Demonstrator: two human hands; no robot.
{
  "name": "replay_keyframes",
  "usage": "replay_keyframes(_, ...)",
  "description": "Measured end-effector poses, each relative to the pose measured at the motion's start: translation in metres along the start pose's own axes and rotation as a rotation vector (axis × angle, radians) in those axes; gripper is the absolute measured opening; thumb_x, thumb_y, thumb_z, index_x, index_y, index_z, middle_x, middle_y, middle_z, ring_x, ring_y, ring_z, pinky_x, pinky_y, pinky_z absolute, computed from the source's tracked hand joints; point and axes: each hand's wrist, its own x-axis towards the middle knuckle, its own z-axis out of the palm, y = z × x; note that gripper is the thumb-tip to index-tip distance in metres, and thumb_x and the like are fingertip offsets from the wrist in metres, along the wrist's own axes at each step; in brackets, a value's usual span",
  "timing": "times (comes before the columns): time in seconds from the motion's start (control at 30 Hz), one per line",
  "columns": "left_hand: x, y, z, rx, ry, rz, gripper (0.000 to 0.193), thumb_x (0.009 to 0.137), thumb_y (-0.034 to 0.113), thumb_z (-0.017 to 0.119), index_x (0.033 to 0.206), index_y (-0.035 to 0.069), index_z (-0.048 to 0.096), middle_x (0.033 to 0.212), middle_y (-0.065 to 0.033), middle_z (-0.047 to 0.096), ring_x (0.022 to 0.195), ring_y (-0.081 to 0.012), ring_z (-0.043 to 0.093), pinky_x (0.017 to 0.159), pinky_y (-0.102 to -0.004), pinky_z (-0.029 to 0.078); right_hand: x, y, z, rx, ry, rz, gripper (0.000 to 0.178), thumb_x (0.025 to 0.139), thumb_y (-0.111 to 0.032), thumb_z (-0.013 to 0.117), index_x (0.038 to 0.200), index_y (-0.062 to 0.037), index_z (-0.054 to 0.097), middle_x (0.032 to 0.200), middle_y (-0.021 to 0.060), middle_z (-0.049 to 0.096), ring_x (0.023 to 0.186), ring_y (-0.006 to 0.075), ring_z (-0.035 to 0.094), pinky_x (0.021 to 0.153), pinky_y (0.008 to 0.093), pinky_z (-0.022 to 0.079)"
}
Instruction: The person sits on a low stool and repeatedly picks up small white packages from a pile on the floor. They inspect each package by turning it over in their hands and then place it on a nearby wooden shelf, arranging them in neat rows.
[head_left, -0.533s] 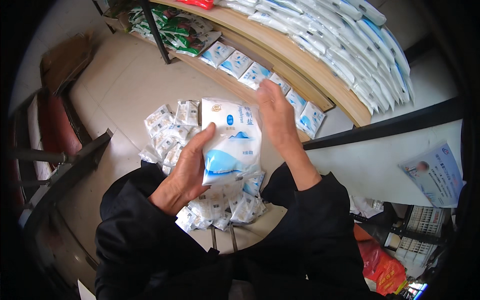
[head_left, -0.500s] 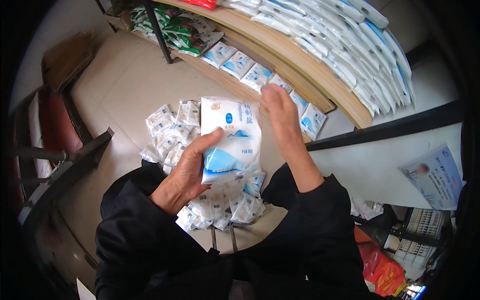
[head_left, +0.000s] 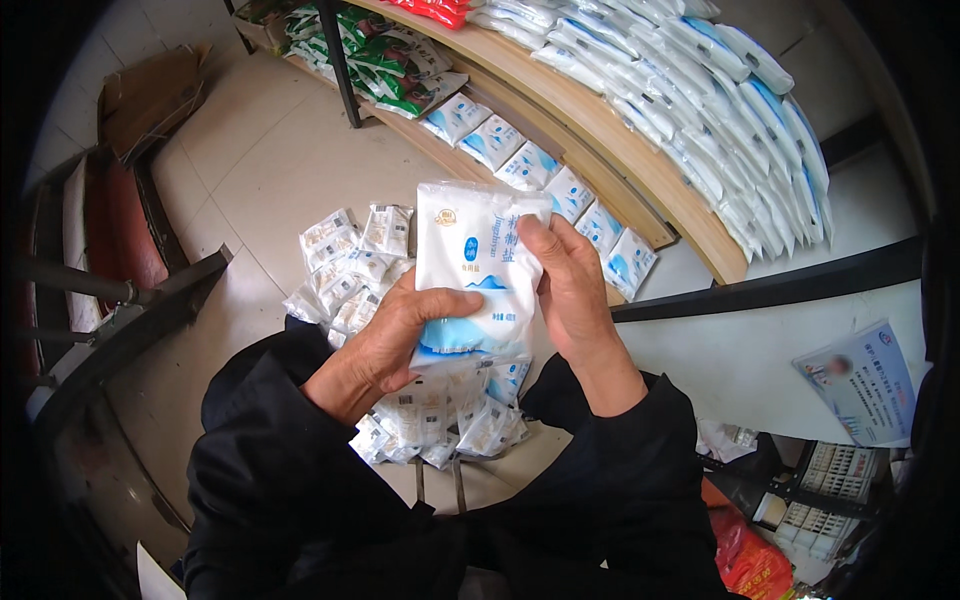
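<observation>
The white-and-blue packet [head_left: 472, 245] is held up over a heap of packets [head_left: 335, 265]. The left hand [head_left: 390, 328] pinches its left side, thumb laid across the front; the right hand [head_left: 577, 288] pinches its right edge, thumb near the top. Beyond, a row of packets [head_left: 493, 142] lines the low shelf [head_left: 425, 143].

Soft light glints on shelved packets [head_left: 668, 108], with edges bowing into black

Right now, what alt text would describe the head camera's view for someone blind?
A person's left hand and right hand hold a white-and-blue packet. More packets are heaped below it, and similar ones line a low wooden shelf.
</observation>
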Motion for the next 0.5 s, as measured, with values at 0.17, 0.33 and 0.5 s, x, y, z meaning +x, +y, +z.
replay_keyframes(0.17,0.000,-0.001,-0.005,-0.016,0.008,-0.037,0.068,0.083,0.005,0.074,0.144,-0.003,0.045,0.127,-0.0199,0.064,0.107,-0.0309,0.071,0.092,-0.0412,0.062,0.000,-0.004,-0.002,0.023,0.059,-0.003,0.027,0.102,-0.032,0.066,0.102,-0.0058,0.068,0.096,0.0005,0.067,0.087,0.0075,0.063,0.077,0.0250,0.052)
replay_keyframes(0.33,0.000,-0.004,-0.005,-0.054,-0.007,-0.067,0.068,0.083,0.003,0.072,0.144,-0.003,0.044,0.128,-0.0203,0.064,0.107,-0.0319,0.071,0.093,-0.0423,0.061,-0.002,-0.013,0.001,0.009,0.096,-0.011,0.031,0.103,-0.037,0.062,0.098,-0.0070,0.068,0.092,0.0005,0.065,0.086,0.0086,0.061,0.079,0.0271,0.051)
replay_keyframes(0.5,0.000,-0.005,-0.006,-0.075,-0.046,-0.066,0.070,0.082,0.002,0.073,0.145,-0.003,0.044,0.128,-0.0200,0.064,0.108,-0.0324,0.071,0.096,-0.0443,0.060,-0.002,-0.020,-0.003,-0.035,0.078,-0.064,0.032,0.104,-0.037,0.061,0.097,-0.0059,0.067,0.090,0.0001,0.063,0.084,0.0086,0.059,0.080,0.0271,0.050)
